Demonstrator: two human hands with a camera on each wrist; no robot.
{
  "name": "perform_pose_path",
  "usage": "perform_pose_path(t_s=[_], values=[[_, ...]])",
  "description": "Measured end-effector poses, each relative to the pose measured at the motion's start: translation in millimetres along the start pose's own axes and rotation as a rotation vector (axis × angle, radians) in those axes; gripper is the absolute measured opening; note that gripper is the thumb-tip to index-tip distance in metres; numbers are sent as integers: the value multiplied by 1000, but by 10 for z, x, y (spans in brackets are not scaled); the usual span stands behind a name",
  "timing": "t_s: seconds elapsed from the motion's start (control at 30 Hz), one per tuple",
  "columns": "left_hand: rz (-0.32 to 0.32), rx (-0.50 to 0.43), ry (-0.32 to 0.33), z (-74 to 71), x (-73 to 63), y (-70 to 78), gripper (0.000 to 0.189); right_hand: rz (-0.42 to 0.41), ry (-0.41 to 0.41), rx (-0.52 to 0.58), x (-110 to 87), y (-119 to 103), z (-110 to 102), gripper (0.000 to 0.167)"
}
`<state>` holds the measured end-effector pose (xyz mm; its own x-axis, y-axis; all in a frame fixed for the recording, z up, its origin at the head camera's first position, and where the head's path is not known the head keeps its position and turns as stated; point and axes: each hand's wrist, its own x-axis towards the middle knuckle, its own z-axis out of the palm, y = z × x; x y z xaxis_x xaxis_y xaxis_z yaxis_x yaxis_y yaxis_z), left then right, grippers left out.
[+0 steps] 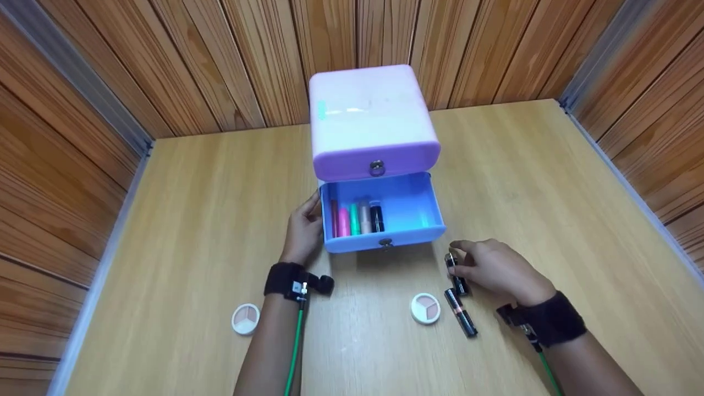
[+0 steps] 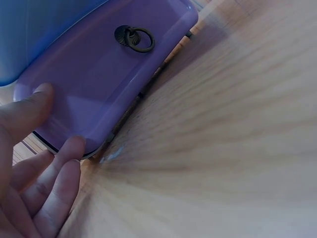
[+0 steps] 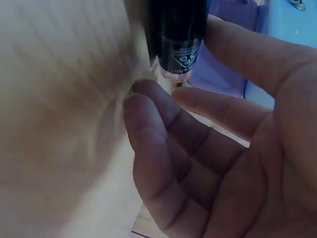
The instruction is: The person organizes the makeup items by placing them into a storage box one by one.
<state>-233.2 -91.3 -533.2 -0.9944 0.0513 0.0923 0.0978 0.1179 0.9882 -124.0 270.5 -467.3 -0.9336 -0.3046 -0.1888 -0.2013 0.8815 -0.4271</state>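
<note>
A small drawer unit with a pink and purple top (image 1: 374,118) stands on the table, its blue drawer (image 1: 415,198) pulled out. Inside that drawer's left half lie several cosmetic tubes, among them a pink one (image 1: 344,221) and a green one (image 1: 355,219). My left hand (image 1: 302,234) holds the unit's left front corner, thumb on the purple lower drawer (image 2: 94,84) and fingertips at its side edge. My right hand (image 1: 495,269) pinches a black lipstick tube (image 3: 179,42) between thumb and fingers, low over the table. Just below it lies a second black tube (image 1: 461,312).
Two round white compacts with split pans lie on the table, one (image 1: 425,308) left of the black tubes, the other (image 1: 245,319) left of my left forearm. Wood-panelled walls (image 1: 275,60) enclose the table (image 1: 209,209) at the back and sides.
</note>
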Motion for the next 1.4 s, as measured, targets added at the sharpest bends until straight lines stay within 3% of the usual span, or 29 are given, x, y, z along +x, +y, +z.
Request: perform_pose_path(t_s=[0.17, 0.33, 0.53, 0.73, 0.93, 1.03, 1.17, 1.3, 1.4], values=[[-16, -54, 9, 36, -48, -67, 59, -24, 10, 10, -14, -1, 47, 44], [-16, -27, 2, 10, -22, -29, 58, -67, 6, 2, 20, -26, 90, 36], [-23, -41, -3, 23, -9, -4, 58, -92, 57, 43, 40, 8, -101, 39], [-9, -38, 16, 31, -3, 7, 58, -119, 230, 232, 59, -99, -557, 43], [10, -20, 24, 25, 15, 12, 54, -192, 481, 316, 146, -323, -867, 38], [37, -33, 15, 27, 22, 7, 54, -227, 593, 375, 243, -438, -883, 36], [37, -34, 11, 25, 18, 3, 55, -261, 681, 465, 424, -556, -794, 35], [22, -29, 10, 24, 15, 4, 55, -290, 707, 510, 579, -657, -676, 38], [19, -29, 10, 18, 16, 14, 55, -315, 683, 483, 668, -732, -596, 40]])
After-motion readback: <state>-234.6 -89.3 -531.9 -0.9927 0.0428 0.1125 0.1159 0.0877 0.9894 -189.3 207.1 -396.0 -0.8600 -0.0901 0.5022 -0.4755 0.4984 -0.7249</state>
